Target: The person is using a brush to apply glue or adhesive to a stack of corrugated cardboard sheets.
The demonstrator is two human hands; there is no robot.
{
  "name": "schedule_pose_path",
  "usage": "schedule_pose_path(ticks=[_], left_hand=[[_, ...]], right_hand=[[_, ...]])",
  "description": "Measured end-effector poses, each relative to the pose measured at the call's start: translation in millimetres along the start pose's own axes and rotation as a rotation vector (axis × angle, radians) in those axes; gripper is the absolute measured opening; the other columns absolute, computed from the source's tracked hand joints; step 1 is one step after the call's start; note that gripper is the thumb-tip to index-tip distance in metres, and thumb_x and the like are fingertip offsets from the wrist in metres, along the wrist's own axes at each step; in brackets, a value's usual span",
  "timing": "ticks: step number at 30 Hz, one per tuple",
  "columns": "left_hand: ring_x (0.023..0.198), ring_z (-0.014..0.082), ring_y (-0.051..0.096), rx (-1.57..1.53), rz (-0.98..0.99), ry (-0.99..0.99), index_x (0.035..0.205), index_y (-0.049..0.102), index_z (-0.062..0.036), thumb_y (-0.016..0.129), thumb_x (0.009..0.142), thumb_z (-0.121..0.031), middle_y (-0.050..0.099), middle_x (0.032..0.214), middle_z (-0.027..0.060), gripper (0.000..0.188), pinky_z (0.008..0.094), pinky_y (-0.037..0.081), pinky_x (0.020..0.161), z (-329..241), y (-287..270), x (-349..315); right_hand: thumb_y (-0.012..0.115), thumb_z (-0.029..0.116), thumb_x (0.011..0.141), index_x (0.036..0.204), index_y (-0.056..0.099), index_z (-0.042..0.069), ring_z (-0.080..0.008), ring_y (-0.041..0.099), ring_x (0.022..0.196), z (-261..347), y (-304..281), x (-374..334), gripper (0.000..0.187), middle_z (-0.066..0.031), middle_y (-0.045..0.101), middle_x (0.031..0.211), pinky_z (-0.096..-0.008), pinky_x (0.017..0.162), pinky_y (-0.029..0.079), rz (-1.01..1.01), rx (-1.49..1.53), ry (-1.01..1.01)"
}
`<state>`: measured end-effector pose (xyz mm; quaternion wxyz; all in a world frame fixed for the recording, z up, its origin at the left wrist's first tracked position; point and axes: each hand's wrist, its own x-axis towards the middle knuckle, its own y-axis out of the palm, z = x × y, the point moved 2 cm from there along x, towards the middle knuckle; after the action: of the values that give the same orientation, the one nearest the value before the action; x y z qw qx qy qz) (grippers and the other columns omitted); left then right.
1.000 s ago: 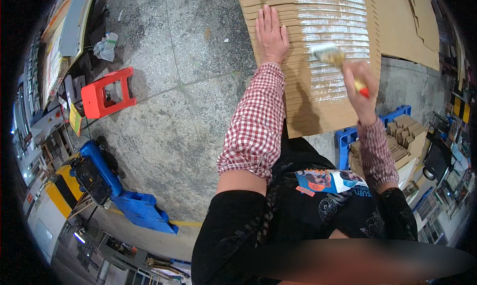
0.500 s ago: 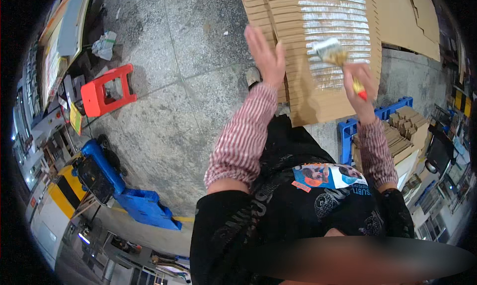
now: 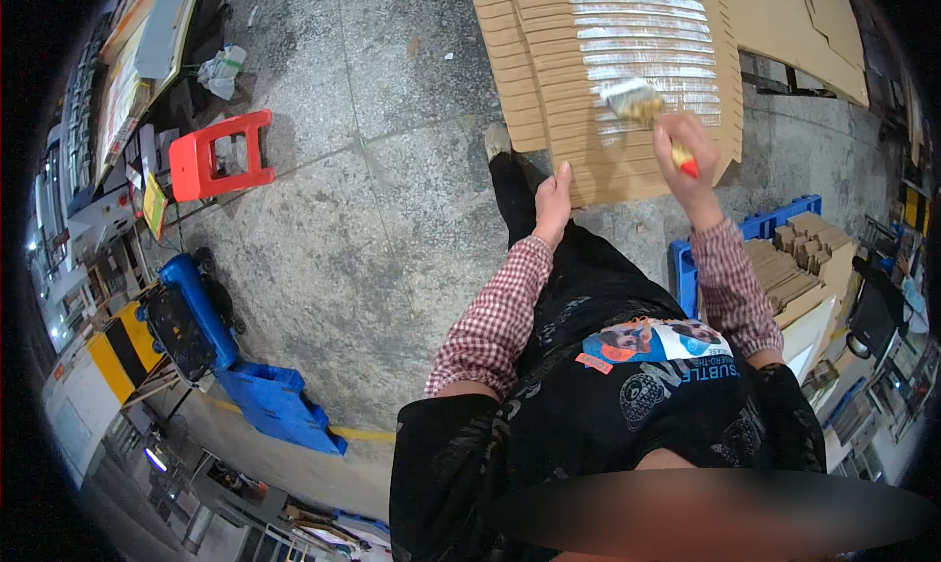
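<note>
In my right hand [image 3: 688,165] is a paintbrush [image 3: 633,101], held by its yellow handle with a red tip. Its pale bristles rest on a spread of overlapping brown cardboard sheets [image 3: 613,175], over the strips coated with streaky white glue or paint [image 3: 642,33]. The bristles are blurred by motion. My left hand [image 3: 553,207] is closed at the near left corner of the cardboard, thumb along the edge; its other fingers are partly hidden.
A red plastic stool [image 3: 221,157] stands on the floor at the left, near a crumpled plastic bag [image 3: 222,71]. Blue pallet-like pieces [image 3: 279,410] lie lower left. On the right, a blue pallet [image 3: 683,273] sits by stacked cardboard pieces [image 3: 784,263]. More flat cardboard [image 3: 784,23] lies at the far right.
My left hand has come down from beside the stack, fingers raised, to the near corner of the cardboard. The brush in my right hand has moved slightly left over the sheets.
</note>
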<state>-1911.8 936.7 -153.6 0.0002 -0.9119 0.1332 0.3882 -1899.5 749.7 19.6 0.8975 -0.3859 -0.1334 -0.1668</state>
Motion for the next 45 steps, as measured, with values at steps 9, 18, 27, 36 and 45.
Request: schedule_pose_path(ticks=[9, 18, 27, 36, 45], left_hand=[[0.066, 0.0154, 0.062, -0.248, 0.07, -0.126, 0.103, 0.055, 0.0034, 0.038, 0.095, -0.042, 0.064, 0.087, 0.0101, 0.049, 0.0264, 0.051, 0.048, -24.5, 8.7, -20.7], [0.059, 0.0148, 0.06, -0.257, -0.066, -0.102, 0.096, 0.058, 0.0031, 0.041, 0.094, -0.041, 0.064, 0.078, 0.0087, 0.047, 0.0277, 0.047, 0.044, -27.9, 16.5, -20.6], [0.063, 0.0179, 0.063, -0.249, -0.038, -0.144, 0.101, 0.055, 0.0063, 0.039, 0.096, -0.038, 0.064, 0.084, 0.0115, 0.048, 0.0293, 0.049, 0.045, -28.9, 16.5, -22.0], [0.057, 0.0186, 0.062, -0.258, -0.033, -0.123, 0.094, 0.058, 0.0059, 0.041, 0.095, -0.039, 0.064, 0.078, 0.0119, 0.048, 0.0284, 0.048, 0.041, -26.3, 17.4, -19.4], [0.059, 0.0188, 0.062, -0.279, -0.016, -0.128, 0.101, 0.054, 0.0048, 0.041, 0.094, -0.042, 0.064, 0.082, 0.0117, 0.049, 0.0284, 0.049, 0.044, -32.6, 19.2, -25.5]], right_hand=[[0.06, -0.003, 0.073, 0.08, 0.059, -0.001, -0.0234, 0.059, 0.066, 21.5, -32.4, -93.3, 0.007, -0.0116, 0.058, 0.075, -0.0286, 0.059, 0.045, 0.147, 0.068, 0.1], [0.06, -0.003, 0.074, 0.079, 0.059, -0.002, -0.0223, 0.058, 0.065, 11.2, -4.3, -40.9, 0.005, -0.0132, 0.058, 0.073, -0.0281, 0.059, 0.045, 0.052, 0.068, 0.047], [0.061, -0.004, 0.072, 0.081, 0.059, -0.002, -0.0234, 0.058, 0.065, 20.5, -32.1, -95.0, 0.009, -0.0134, 0.057, 0.076, -0.0291, 0.056, 0.045, 0.091, -0.012, 0.228], [0.059, -0.002, 0.072, 0.077, 0.061, -0.001, -0.0224, 0.056, 0.06, 37.5, -55.4, -124.7, 0.005, -0.0116, 0.058, 0.071, -0.0289, 0.054, 0.045, 0.045, 0.029, 0.124], [0.061, 0.0, 0.078, 0.076, 0.057, -0.001, -0.0196, 0.055, 0.067, -42.0, -30.0, -54.4, 0.005, -0.0101, 0.056, 0.072, -0.0283, 0.062, 0.043, -0.175, 0.067, 0.181]])
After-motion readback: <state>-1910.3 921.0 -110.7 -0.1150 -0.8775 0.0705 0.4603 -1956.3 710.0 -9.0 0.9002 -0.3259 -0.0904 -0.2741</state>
